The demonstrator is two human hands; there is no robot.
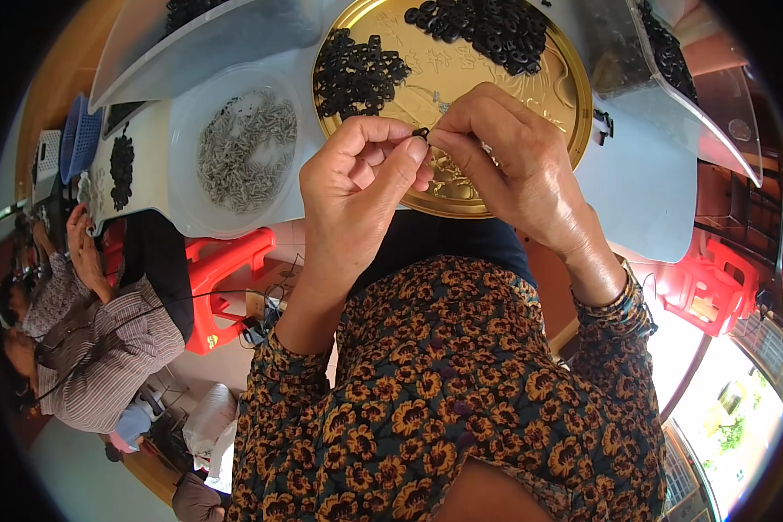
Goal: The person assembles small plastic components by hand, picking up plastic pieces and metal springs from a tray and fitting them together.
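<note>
Over the near part of a round golden tray (422, 83), my two hands meet at the fingertips. Thumb and forefinger of my left hand (357, 191) pinch a small black plastic piece (421, 133), its other fingers curled beneath. My right hand (518, 165) is closed in a pinch just right of that piece; whatever lies between its fingertips is hidden. On the tray's left sits a pile of black pieces (357, 74), with another black pile (496, 35) at the far side. A few small metal bits (442, 103) lie between them.
A translucent bowl (185, 165) of small metal screws (248, 157) stands left of the tray. Clear plastic bins (209, 48) with black pieces flank the far left and right. Co-workers (122, 339) sit at left. Red stools (226, 287) stand by the table.
</note>
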